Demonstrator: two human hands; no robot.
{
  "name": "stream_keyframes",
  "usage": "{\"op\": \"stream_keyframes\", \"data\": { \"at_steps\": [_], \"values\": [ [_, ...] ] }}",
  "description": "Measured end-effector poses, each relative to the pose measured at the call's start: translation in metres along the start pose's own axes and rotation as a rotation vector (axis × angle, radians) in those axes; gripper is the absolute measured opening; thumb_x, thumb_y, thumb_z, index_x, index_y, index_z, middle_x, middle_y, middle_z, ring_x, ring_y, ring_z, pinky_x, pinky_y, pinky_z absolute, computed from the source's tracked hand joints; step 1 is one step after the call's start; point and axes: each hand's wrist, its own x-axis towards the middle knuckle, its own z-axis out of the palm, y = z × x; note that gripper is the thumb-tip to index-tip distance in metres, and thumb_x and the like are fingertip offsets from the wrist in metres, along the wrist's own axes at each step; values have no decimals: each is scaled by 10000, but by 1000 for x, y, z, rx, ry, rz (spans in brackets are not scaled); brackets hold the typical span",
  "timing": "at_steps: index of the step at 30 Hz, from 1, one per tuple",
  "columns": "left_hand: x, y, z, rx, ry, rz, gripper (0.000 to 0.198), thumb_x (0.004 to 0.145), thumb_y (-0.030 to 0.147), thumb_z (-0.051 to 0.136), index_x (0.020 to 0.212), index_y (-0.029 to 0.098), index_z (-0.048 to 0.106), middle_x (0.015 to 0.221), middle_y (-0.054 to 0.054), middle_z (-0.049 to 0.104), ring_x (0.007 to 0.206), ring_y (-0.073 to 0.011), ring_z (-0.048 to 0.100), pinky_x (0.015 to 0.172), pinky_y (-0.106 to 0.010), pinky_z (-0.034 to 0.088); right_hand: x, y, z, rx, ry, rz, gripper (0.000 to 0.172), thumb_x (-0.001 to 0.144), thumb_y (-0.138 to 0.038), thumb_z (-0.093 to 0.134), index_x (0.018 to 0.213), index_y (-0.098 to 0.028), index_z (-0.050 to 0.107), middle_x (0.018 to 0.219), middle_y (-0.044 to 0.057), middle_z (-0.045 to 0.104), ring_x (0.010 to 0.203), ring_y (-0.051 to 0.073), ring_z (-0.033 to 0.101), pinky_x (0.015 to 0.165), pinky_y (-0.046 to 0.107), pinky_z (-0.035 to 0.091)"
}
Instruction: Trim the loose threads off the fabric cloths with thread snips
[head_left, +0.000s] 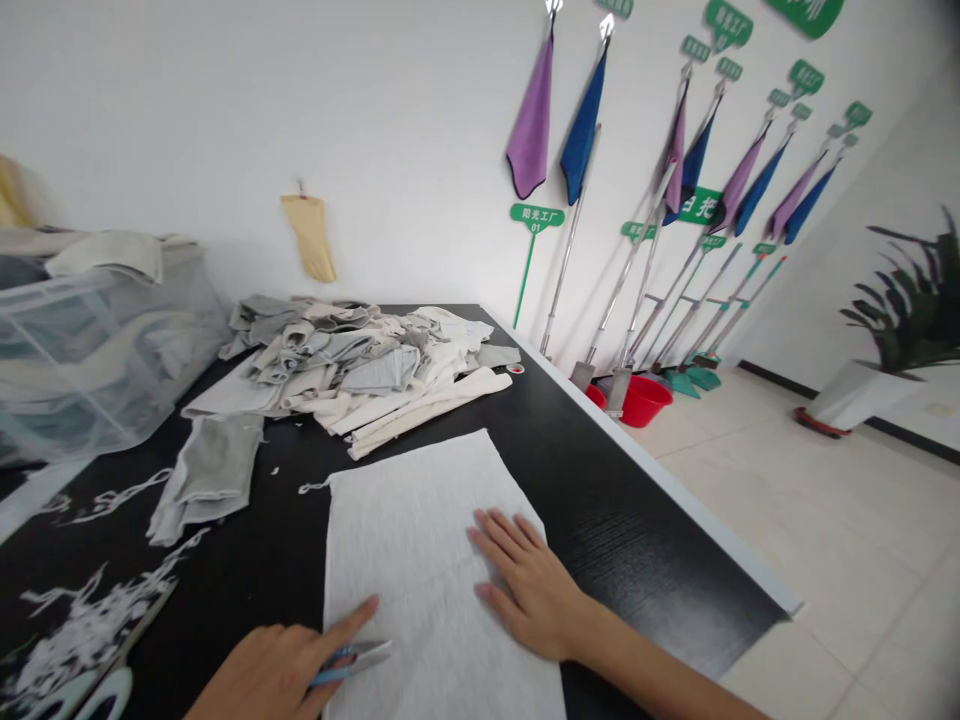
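Observation:
A white cloth piece (420, 530) lies flat on the black table, with a loose thread at its far left corner. My right hand (529, 590) rests palm down on the cloth's right side, fingers stretched out. Over the lower left edge of the cloth, my left hand (262, 672) holds blue-handled thread snips (369, 656). Its index finger points forward over the cloth, and the blades stick out to the right just below that finger. Part of the handle is hidden in the hand.
A heap of grey and white cloths (375, 365) covers the table's far side, with a folded grey cloth (214, 465) nearer. White scraps (82, 635) and large scissors (105, 680) lie at left. A clear bin (97, 370) of cloths stands behind. The table edge (675, 495) runs along the right.

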Motion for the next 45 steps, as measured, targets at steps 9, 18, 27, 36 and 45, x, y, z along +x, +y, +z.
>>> {"op": "stream_keyframes", "data": {
  "at_steps": [9,18,27,36,45],
  "values": [
    [18,19,-37,195,85,28,514,979,339,424,1488,328,350,926,-110,737,845,-332,705,773,-501,554,42,46,-16,-219,-31,-146,570,1024,-444,335,1557,-266,237,1624,73,203,1505,267,192,1207,520,209],
    [0,17,-30,87,162,80,505,977,332,434,1479,311,386,901,-112,737,816,-339,705,748,-525,559,42,6,-34,-285,91,-127,433,974,-275,476,1390,-168,532,1397,141,576,1296,274,546,1174,537,300],
    [-41,-6,-53,-176,294,-41,464,970,325,435,1432,366,456,990,-64,750,880,-286,704,803,-449,538,146,-78,-27,126,437,-130,229,906,-209,551,1072,-172,705,937,65,736,855,197,674,844,344,516],
    [-45,-77,-74,-984,314,-134,484,915,596,497,1210,257,676,1190,-29,704,1206,-250,580,1083,-351,386,297,-92,28,-42,167,-266,473,750,-422,784,1120,-135,715,1064,122,640,1009,247,582,905,356,448],
    [-9,-103,-82,-925,338,-166,421,922,596,473,999,271,729,1014,16,734,1100,-246,621,965,-306,438,311,-82,35,-18,56,-388,157,890,-140,587,857,-163,738,902,70,683,878,175,602,771,272,429]
  ]
}}
